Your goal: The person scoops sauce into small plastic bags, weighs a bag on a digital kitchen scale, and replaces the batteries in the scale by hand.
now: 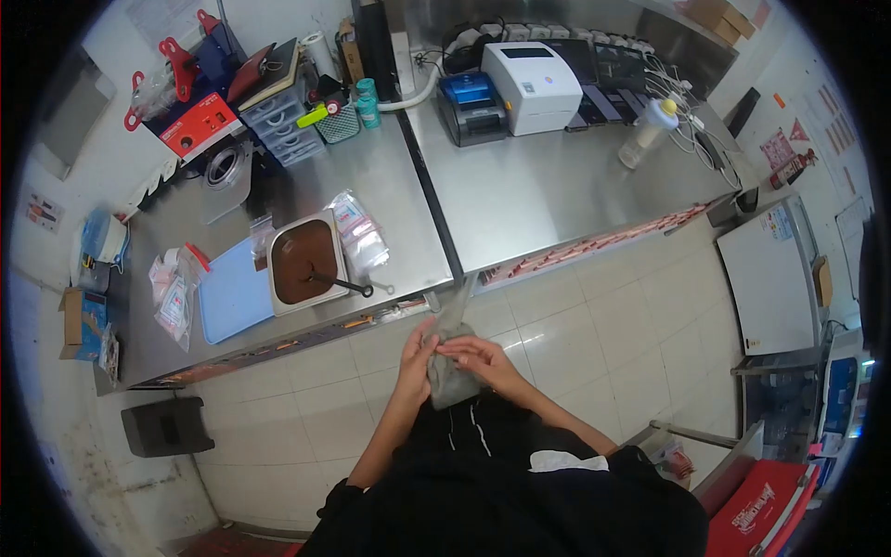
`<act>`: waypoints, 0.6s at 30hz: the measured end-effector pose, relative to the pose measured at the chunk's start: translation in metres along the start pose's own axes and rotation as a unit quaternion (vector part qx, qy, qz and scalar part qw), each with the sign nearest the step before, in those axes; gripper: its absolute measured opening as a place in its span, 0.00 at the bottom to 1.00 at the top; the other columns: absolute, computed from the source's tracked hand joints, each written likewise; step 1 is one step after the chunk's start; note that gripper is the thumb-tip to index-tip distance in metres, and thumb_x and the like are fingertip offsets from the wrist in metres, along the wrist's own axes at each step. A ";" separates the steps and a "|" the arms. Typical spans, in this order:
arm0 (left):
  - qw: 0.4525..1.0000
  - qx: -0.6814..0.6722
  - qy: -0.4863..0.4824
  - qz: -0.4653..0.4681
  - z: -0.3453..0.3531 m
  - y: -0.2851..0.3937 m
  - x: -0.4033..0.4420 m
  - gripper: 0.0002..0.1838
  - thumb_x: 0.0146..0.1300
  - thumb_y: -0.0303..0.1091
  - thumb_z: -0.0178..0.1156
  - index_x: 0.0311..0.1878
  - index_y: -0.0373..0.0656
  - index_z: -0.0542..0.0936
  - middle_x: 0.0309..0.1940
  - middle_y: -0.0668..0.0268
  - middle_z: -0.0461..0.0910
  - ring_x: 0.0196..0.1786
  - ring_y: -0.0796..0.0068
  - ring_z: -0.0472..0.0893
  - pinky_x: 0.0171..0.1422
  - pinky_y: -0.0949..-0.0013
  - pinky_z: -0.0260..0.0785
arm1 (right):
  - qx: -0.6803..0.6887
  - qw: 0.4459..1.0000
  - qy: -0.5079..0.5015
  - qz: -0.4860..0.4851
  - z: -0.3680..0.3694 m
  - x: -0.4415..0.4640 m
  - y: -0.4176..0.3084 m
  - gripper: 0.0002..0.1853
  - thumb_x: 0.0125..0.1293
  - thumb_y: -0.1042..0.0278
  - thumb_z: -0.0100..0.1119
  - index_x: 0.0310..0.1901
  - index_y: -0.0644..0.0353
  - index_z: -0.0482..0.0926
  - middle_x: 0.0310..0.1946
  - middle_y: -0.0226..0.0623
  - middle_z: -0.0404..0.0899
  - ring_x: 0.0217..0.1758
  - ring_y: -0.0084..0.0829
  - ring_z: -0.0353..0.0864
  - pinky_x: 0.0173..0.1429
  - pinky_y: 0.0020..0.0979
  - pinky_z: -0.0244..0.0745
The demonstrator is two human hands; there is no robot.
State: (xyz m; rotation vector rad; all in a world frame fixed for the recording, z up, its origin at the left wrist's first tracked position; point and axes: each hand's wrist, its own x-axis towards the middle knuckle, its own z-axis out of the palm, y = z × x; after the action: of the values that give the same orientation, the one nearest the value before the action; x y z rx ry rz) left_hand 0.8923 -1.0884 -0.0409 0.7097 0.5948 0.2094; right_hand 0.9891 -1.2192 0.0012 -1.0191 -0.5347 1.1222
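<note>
Both hands are close together in front of my body, at the counter's front edge. My left hand (418, 360) is closed on the left side of a greyish, partly see-through plastic bag (451, 385). From the right, my right hand (483, 360) pinches the bag's upper part, its fingers close to my left fingertips. The bag hangs below the fingers over my dark clothing; what it holds is too blurred to make out. Ahead and to the left, a metal tray (271, 269) of brown paste with a dark-handled tool (342, 282) rests on the counter.
Beside the tray are a light blue board (234, 295) and printed packets (360, 232). A white printer (532, 88), a blue-black device (471, 107) and a bottle (648, 135) stand on the right counter (520, 186). A small fridge (768, 278) is at the right.
</note>
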 end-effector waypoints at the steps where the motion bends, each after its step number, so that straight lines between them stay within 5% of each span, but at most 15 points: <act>1: 0.999 0.005 -0.021 0.038 0.010 0.008 -0.007 0.25 0.64 0.30 0.52 0.63 0.43 0.59 0.53 0.57 0.72 0.55 0.67 0.73 0.58 0.66 0.67 | -0.039 0.996 0.083 0.015 -0.002 -0.003 -0.002 0.21 0.61 0.76 0.53 0.57 0.61 0.65 0.52 0.39 0.72 0.55 0.24 0.71 0.55 0.27 0.68; 2: 0.996 0.011 -0.041 0.075 0.018 0.016 -0.014 0.26 0.63 0.26 0.52 0.64 0.43 0.57 0.53 0.56 0.71 0.56 0.66 0.73 0.58 0.64 0.68 | -0.077 0.983 0.164 0.031 -0.002 -0.006 -0.002 0.23 0.61 0.75 0.54 0.59 0.60 0.64 0.56 0.39 0.69 0.57 0.25 0.69 0.58 0.28 0.65; 3: 0.997 0.005 -0.055 0.062 0.023 0.020 -0.020 0.28 0.60 0.21 0.54 0.63 0.42 0.57 0.53 0.57 0.71 0.53 0.67 0.75 0.58 0.66 0.69 | -0.173 0.948 0.248 -0.103 -0.002 -0.002 0.008 0.29 0.59 0.76 0.56 0.62 0.59 0.59 0.59 0.38 0.65 0.57 0.26 0.68 0.57 0.27 0.65; 4: 0.997 0.006 -0.052 0.058 0.022 0.017 -0.026 0.28 0.60 0.21 0.54 0.63 0.42 0.57 0.53 0.57 0.71 0.53 0.67 0.75 0.58 0.66 0.69 | -0.170 0.948 0.250 -0.099 -0.002 -0.002 0.005 0.29 0.59 0.76 0.56 0.62 0.59 0.59 0.59 0.38 0.65 0.57 0.26 0.68 0.57 0.27 0.65; 7: 0.993 0.021 -0.099 0.058 0.025 0.020 -0.033 0.26 0.61 0.21 0.52 0.62 0.42 0.59 0.53 0.57 0.72 0.52 0.68 0.76 0.55 0.69 0.69 | 0.068 0.995 0.045 -0.049 -0.003 0.001 -0.015 0.34 0.53 0.71 0.65 0.62 0.59 0.61 0.51 0.36 0.69 0.53 0.26 0.69 0.54 0.26 0.66; 10: 0.963 0.218 -0.132 0.090 0.030 0.047 -0.046 0.24 0.60 0.19 0.50 0.61 0.43 0.62 0.51 0.60 0.74 0.51 0.70 0.76 0.52 0.72 0.69 | -0.089 0.995 -0.008 0.042 -0.020 -0.005 -0.026 0.26 0.52 0.70 0.66 0.53 0.60 0.68 0.47 0.35 0.71 0.52 0.26 0.70 0.56 0.27 0.65; 11: 0.929 0.340 -0.106 0.095 0.037 0.061 -0.056 0.24 0.59 0.18 0.48 0.59 0.44 0.64 0.46 0.58 0.76 0.49 0.70 0.78 0.50 0.73 0.68 | -0.088 0.995 -0.007 0.044 -0.023 -0.009 -0.032 0.26 0.52 0.70 0.66 0.53 0.60 0.68 0.47 0.35 0.71 0.52 0.26 0.70 0.56 0.27 0.65; 13: 0.881 0.456 -0.078 0.100 0.050 0.075 -0.067 0.24 0.58 0.17 0.47 0.58 0.46 0.67 0.41 0.56 0.79 0.46 0.69 0.79 0.49 0.73 0.68 | -0.496 0.868 -0.004 -0.017 -0.017 -0.016 -0.057 0.17 0.51 0.72 0.67 0.41 0.59 0.71 0.42 0.33 0.74 0.48 0.23 0.71 0.52 0.26 0.66; 14: 0.842 0.506 -0.075 0.168 0.055 0.078 -0.070 0.24 0.57 0.16 0.46 0.57 0.47 0.67 0.40 0.54 0.79 0.44 0.65 0.80 0.46 0.71 0.69 | -0.495 0.869 -0.005 -0.015 -0.015 -0.019 -0.061 0.17 0.51 0.72 0.67 0.41 0.59 0.71 0.42 0.33 0.74 0.48 0.23 0.71 0.52 0.26 0.66; 17: 0.753 0.590 -0.016 0.292 0.060 0.082 -0.073 0.25 0.56 0.14 0.44 0.56 0.48 0.69 0.38 0.54 0.79 0.40 0.59 0.81 0.41 0.67 0.71 | -0.442 0.868 0.017 -0.224 -0.015 -0.023 -0.066 0.17 0.49 0.76 0.67 0.37 0.57 0.67 0.35 0.30 0.75 0.40 0.18 0.72 0.44 0.20 0.65; 18: 0.701 0.622 0.038 0.346 0.060 0.083 -0.073 0.25 0.56 0.14 0.42 0.56 0.48 0.69 0.38 0.54 0.79 0.38 0.56 0.80 0.38 0.64 0.72 | -0.332 0.932 0.029 -0.142 -0.017 -0.027 -0.067 0.18 0.49 0.78 0.67 0.38 0.56 0.68 0.33 0.29 0.75 0.38 0.16 0.71 0.43 0.20 0.64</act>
State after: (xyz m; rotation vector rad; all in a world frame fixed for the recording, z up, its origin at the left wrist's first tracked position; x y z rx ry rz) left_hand 0.8685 -1.0871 0.0823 2.2842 0.4598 0.5468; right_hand 1.0241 -1.2561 0.0549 -1.4926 -1.0186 0.6500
